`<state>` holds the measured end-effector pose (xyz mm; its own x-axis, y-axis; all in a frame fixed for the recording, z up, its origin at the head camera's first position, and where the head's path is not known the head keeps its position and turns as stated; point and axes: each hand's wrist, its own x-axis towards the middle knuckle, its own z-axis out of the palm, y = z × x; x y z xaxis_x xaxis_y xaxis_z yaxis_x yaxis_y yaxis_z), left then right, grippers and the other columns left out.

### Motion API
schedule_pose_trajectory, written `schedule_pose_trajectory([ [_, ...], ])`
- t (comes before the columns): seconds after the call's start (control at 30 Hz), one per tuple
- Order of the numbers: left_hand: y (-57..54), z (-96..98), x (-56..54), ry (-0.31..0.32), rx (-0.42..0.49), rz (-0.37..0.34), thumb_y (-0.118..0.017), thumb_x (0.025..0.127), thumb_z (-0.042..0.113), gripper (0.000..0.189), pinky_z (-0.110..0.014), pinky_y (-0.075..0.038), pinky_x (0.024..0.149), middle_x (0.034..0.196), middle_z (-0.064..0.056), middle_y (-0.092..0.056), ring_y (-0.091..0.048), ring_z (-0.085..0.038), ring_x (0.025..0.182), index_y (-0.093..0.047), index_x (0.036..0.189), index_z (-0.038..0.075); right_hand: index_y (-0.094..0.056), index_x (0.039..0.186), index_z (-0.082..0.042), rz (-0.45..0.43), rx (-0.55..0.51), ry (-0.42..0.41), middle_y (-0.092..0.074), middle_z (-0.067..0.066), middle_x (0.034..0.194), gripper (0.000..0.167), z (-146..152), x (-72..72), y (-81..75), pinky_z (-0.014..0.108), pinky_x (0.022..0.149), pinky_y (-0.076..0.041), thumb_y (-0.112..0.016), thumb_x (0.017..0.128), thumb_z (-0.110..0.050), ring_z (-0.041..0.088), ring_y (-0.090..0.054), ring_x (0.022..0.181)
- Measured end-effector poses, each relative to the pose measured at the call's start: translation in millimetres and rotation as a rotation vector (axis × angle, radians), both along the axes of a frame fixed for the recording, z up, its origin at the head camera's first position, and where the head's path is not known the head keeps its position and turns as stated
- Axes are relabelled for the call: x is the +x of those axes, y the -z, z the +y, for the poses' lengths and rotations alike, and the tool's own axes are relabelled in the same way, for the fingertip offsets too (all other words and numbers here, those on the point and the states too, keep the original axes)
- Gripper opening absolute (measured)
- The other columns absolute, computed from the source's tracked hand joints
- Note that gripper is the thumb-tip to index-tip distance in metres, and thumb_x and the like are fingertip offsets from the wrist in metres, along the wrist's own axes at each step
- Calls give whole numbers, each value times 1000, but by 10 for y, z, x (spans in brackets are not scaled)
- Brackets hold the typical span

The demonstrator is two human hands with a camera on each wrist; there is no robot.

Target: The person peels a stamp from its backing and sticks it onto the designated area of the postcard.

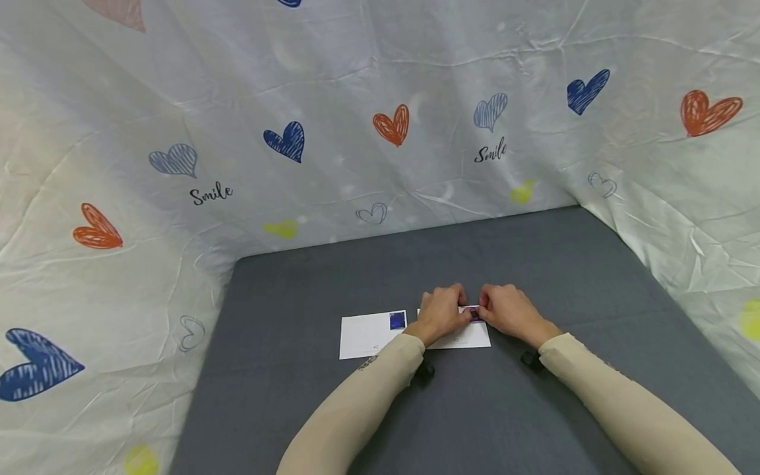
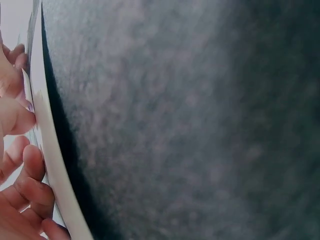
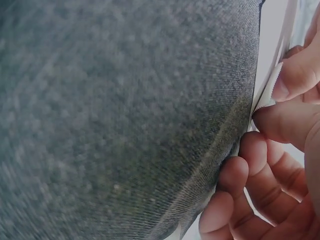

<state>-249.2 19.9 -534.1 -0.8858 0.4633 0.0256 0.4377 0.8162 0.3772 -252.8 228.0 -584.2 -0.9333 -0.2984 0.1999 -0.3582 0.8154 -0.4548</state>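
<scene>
My left hand and right hand meet over the upper right corner of a white envelope. Between them is a purple postage stamp, pinched at its left side by the left hand and at its right side by the right. In the right wrist view the toothed, pale edge of the stamp stands tilted up off the paper between both thumbs. The left wrist view shows the envelope's edge side-on, with curled fingers beside it. The fingers hide much of the stamp.
Left of the hands, a second white envelope lies flat, bearing a dark blue stamp at its upper right. Both envelopes lie on a grey cloth-covered table. A white curtain printed with hearts hangs behind and at the sides.
</scene>
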Motion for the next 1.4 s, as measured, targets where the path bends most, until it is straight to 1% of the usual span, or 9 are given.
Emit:
schedule_pose_trajectory([
  [0.13,-32,-4,28,40,0,3,-78,94,22,8,-40,-43,79,91,4,-69,-64,-15,88,-73,101,19,-69,81,-18,19,-4,-21,-60,-5,67,10,-55,133,-236,36,53,-42,-77,88,-17,14,-55,58],
  [0.17,-40,-4,33,45,-1,0,-78,94,22,7,-40,-41,78,90,4,-68,-63,-14,88,-74,100,20,-70,81,-18,8,-3,-20,-60,-6,67,10,-79,181,-329,36,53,-43,-77,88,-17,14,-55,58],
  [0.27,-49,-4,42,46,-18,1,-78,94,24,7,-39,-40,78,91,5,-67,-63,-13,90,-75,100,21,-71,81,-18,-11,25,-17,-58,-6,67,9,-115,230,-432,35,55,-42,-76,88,-17,13,-53,60],
  [0.33,-45,-2,40,44,-29,4,-78,93,25,8,-39,-41,79,92,5,-68,-64,-14,92,-76,100,22,-71,82,-17,-53,36,-17,-59,-6,67,9,-146,270,-530,35,56,-44,-77,89,-15,13,-54,60],
  [0.5,-29,-12,31,39,-39,14,-80,92,29,12,-38,-41,78,93,5,-69,-65,-14,93,-75,101,23,-76,90,-16,-102,79,-18,-64,-6,73,5,-146,274,-572,35,60,-48,-80,88,-18,11,-57,64],
  [0.7,-18,-24,43,39,-49,17,-82,90,31,17,-39,-43,79,97,5,-70,-67,-16,96,-76,103,23,-77,96,-15,-145,101,-32,-66,-5,77,16,-139,261,-601,36,60,-49,-85,86,-25,12,-59,67],
  [0.87,-27,-27,68,47,-48,-6,-82,90,32,24,-39,-44,80,101,4,-72,-67,-17,100,-77,111,21,-77,99,-15,-172,117,-55,-66,-4,80,20,-115,266,-632,35,61,-49,-86,86,-27,12,-58,68],
  [1.2,-35,-44,106,40,-32,-19,-84,92,34,26,-42,-46,81,99,2,-71,-67,-18,100,-78,113,18,-78,104,-14,-175,141,-85,-68,-2,85,23,-97,244,-647,36,64,-52,-86,87,-27,12,-60,73],
  [1.4,-54,-50,132,28,-38,-16,-84,94,35,29,-39,-46,81,101,2,-72,-68,-19,101,-80,117,19,-80,107,-13,-163,144,-86,-69,0,87,24,-97,251,-644,36,65,-51,-88,89,-27,13,-60,75],
])
